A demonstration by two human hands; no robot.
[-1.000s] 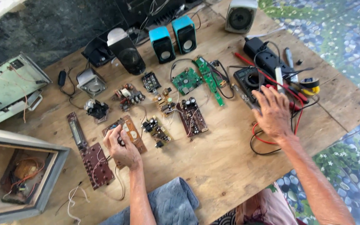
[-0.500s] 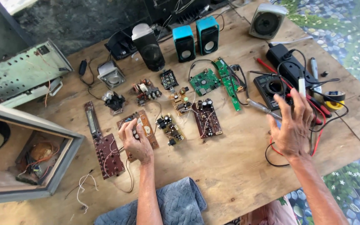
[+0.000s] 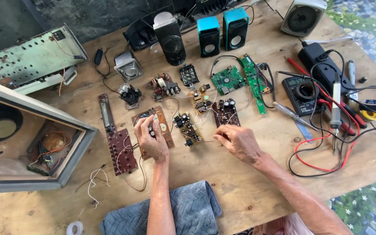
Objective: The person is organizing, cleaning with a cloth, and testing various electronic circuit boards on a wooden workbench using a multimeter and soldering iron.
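Small grey rectangular screen (image 3: 295, 81) on black multimeter (image 3: 303, 95), table right

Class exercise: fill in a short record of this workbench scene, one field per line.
Surface: wooden table
Left hand: fingers on a brown circuit board
Right hand: fingertips by a dark board with capacitors
Back row: two blue speakers
Right side: multimeter with red and black leads
Near edge: grey cloth

Operator: 2 bare forearms, no sleeves, gloves, rings or watch. Left hand (image 3: 152, 138) and right hand (image 3: 236, 142) uncovered.
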